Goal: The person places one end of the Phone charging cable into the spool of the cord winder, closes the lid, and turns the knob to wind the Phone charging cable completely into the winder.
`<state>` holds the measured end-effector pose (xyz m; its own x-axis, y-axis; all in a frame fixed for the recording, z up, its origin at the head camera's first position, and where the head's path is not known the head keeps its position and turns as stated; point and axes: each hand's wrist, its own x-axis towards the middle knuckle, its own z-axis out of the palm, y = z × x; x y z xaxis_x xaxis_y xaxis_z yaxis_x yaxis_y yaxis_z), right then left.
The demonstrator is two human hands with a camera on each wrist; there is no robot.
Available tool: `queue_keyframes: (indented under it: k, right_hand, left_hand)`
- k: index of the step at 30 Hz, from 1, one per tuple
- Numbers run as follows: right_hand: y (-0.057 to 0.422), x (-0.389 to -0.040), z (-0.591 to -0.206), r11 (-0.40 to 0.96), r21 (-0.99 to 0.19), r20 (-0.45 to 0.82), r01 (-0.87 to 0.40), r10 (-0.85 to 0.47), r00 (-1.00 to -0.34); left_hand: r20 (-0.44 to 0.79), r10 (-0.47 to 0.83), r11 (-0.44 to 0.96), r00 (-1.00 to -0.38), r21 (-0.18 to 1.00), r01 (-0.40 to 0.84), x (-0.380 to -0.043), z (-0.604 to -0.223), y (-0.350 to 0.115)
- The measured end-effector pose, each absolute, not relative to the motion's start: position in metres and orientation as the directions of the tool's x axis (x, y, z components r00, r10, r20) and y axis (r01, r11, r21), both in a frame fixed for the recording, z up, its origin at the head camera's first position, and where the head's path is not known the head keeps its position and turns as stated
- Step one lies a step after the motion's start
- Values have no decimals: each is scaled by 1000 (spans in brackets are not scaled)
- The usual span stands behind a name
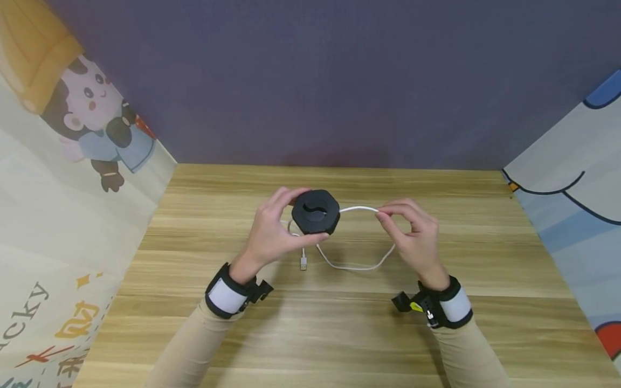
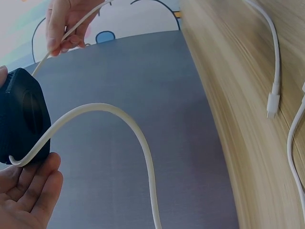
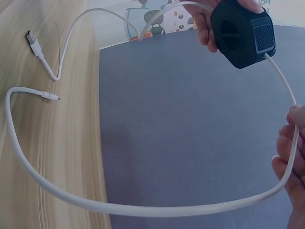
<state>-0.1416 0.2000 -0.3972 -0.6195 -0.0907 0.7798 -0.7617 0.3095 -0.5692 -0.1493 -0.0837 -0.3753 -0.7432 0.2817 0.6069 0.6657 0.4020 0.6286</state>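
Observation:
A black hexagonal cable winder (image 1: 316, 212) is held above the table by my left hand (image 1: 271, 226), thumb on its near edge and fingers on its far edge. White cable (image 3: 157, 210) comes out of both sides of it. On the right, my right hand (image 1: 416, 231) pinches the cable between thumb and fingertips, a short way from the winder. From there the cable loops back to the table, where its small connector (image 2: 272, 102) lies. The USB-A plug (image 1: 303, 263) at the other end rests on the wood near my left hand.
The wooden table (image 1: 339, 334) meets a dark blue-grey panel (image 1: 339, 81) at its far edge. Printed cartoon sheets stand at the left (image 1: 97, 108) and right (image 1: 577, 178). Each wrist wears a black strap with a small camera mount.

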Motion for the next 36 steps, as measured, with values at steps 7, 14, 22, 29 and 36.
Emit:
queue_keyframes:
  k: [7, 14, 22, 29, 36]
  right_hand:
    - [202, -142, -398, 299, -566, 792, -769, -61, -607]
    - [203, -142, -398, 303, -564, 801, -768, -26, -599]
    - [204, -143, -398, 309, -561, 809, -768, 10, -587]
    - [206, -144, -399, 317, -567, 805, -760, 20, -593]
    - [208, -143, -401, 328, -576, 798, -749, 29, -601]
  left_hand:
    - [601, 282, 395, -748, 638, 661, -149, -374, -83]
    - [604, 284, 394, -745, 635, 665, -149, -375, -83]
    - [602, 280, 398, -748, 636, 661, -149, -375, -83]
    - [590, 281, 404, -757, 643, 651, -149, -376, -84]
    - [585, 283, 405, -760, 646, 647, -149, -376, -84]
